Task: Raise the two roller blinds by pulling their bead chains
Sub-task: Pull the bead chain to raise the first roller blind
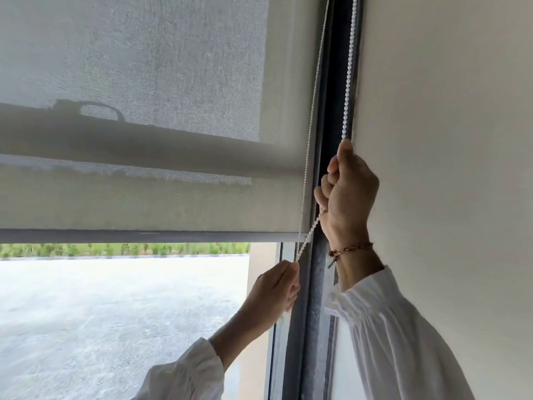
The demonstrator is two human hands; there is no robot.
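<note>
A white bead chain point(349, 70) hangs in two strands along the right edge of the window, beside a dark window frame point(331, 111). My right hand point(347, 194), raised high, has its fingers point(327, 183) clenched around the thicker-looking strand near the wall point(447, 140). My left hand point(274, 290), lower down, pinches the chain where the strands meet. The grey mesh roller blind point(129, 67) covers the upper window; its bottom bar point(144, 236) sits partway up, showing pavement and greenery beneath. A braided bracelet point(350, 250) circles my right wrist above a white sleeve point(398, 342).
</note>
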